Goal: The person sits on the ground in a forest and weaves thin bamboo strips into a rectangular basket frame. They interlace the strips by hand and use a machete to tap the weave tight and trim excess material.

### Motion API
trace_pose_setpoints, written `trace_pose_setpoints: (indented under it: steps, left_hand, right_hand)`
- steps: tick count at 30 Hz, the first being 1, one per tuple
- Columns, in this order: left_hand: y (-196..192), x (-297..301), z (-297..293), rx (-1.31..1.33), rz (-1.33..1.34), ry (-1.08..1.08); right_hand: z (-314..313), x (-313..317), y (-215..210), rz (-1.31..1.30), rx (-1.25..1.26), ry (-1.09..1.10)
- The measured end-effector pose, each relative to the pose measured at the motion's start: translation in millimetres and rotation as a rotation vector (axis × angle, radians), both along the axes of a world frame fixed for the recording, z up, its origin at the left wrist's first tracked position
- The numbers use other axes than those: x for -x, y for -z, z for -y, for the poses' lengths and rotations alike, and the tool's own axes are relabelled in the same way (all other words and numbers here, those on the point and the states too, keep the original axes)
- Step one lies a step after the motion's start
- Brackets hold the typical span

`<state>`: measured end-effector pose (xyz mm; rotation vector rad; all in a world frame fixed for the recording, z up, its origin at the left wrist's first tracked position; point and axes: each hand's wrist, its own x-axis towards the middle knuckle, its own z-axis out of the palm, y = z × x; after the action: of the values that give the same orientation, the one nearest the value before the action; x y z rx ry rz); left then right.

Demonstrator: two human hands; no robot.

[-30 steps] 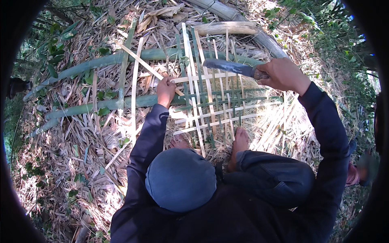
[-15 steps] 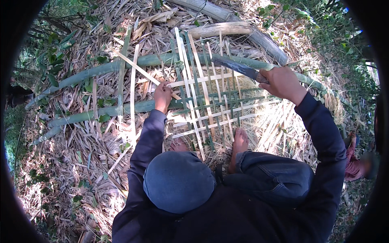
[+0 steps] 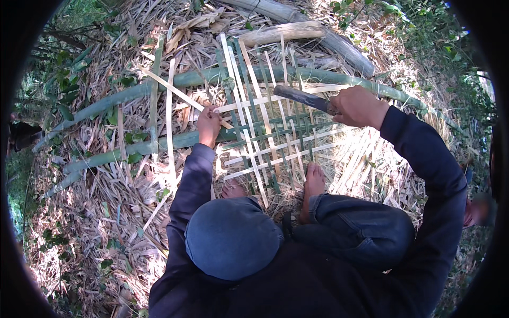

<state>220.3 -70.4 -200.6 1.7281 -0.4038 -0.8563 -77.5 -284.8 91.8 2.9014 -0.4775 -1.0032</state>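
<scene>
A loose lattice of flat bamboo strips point(image 3: 273, 132) lies on the ground in front of me, pale and green strips crossing each other. My left hand point(image 3: 208, 124) pinches a pale bamboo strip point(image 3: 177, 93) at the lattice's left edge; the strip runs up and left. My right hand point(image 3: 358, 106) grips the handle of a large dark knife point(image 3: 302, 97), its blade lying flat over the upper right of the lattice, pointing left. My bare feet point(image 3: 314, 183) rest on the near edge of the weave.
Two long green bamboo poles point(image 3: 132, 93) lie across the ground under the lattice. Thick dry bamboo trunks point(image 3: 297, 29) lie beyond it. Dry leaves and loose strips point(image 3: 170, 122) cover the ground; green bushes ring the edges. Part of another person point(image 3: 477, 209) shows at right.
My right hand has lowered the knife from a raised, tilted position down onto the lattice. My left hand has stayed at the left edge, holding the pale strip.
</scene>
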Motion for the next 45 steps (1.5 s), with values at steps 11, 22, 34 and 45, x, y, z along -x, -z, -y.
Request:
trace_pose_setpoints:
  steps: [11,22,34,45]
  left_hand:
    - [-13.0,3.4,-2.2,-0.024,-0.013,0.010]
    - [-8.4,-0.4,-2.8,-0.035,0.003,0.000]
    - [-14.4,3.3,-2.0,-0.041,0.016,0.011]
    - [-10.8,-0.3,-3.9,-0.036,0.036,-0.002]
  right_hand:
    - [14.6,33.3,-40.1,0.105,0.267,0.281]
    - [8.7,51.2,-26.0,-0.015,0.150,0.171]
    - [20.4,49.3,-0.1,0.101,0.147,0.185]
    - [22.0,23.6,-17.1,0.108,0.170,0.159]
